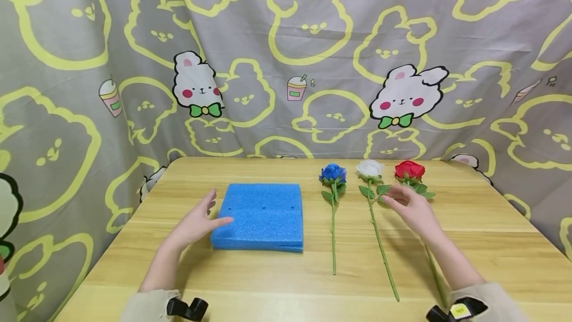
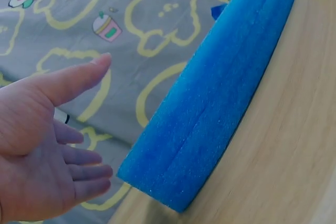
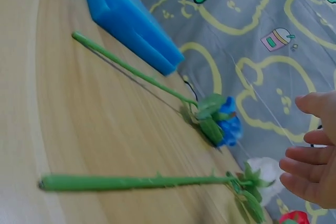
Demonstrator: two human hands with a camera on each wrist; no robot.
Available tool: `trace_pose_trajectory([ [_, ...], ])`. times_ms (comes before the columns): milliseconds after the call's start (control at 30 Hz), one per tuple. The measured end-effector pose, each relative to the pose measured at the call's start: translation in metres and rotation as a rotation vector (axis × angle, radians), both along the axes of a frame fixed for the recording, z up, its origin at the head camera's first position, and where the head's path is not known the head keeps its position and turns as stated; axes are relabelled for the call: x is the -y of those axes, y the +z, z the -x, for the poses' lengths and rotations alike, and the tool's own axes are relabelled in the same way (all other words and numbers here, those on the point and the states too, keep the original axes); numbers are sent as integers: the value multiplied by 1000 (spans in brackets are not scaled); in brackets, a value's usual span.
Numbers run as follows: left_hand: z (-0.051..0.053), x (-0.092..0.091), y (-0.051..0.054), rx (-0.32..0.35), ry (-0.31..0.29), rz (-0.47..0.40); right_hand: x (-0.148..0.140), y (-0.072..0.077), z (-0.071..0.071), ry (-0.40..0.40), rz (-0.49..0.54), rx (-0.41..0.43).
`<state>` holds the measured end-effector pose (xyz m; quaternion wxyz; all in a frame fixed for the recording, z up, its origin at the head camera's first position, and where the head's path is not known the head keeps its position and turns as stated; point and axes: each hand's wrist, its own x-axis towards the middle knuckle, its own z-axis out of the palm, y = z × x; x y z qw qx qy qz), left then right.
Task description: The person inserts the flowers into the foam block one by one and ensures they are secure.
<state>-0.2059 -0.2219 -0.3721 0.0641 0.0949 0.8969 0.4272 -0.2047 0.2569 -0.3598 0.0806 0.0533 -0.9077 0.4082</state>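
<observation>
While fabric (image 1: 248, 34) hangs behind, the right hand (image 1: 413, 210) part-hides a red rose (image 1: 409, 169).

foam block (image 1: 263, 217): matt, rough, finely pitted | rose petals (image 1: 370, 168): cloth-like, matt | rose stems (image 3: 136, 182): plastic-looking | counter (image 1: 268, 282): smooth wood grain (faint sheen) | curtain (image 1: 250, 39): creased matt cloth

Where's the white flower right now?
In the head view, the white flower lies right of centre on the table, between the blue flower and the red flower.
</observation>
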Motion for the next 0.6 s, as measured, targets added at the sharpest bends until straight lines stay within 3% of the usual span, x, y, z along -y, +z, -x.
trace_pose_trajectory([
  [233, -3, -2, -6, 45, -26, -5, 17, -11, 6, 58, 202, 72],
  [600, -5, -5, -10, 94, -55, 19, 44, -30, 15, 141, 367, 231],
])
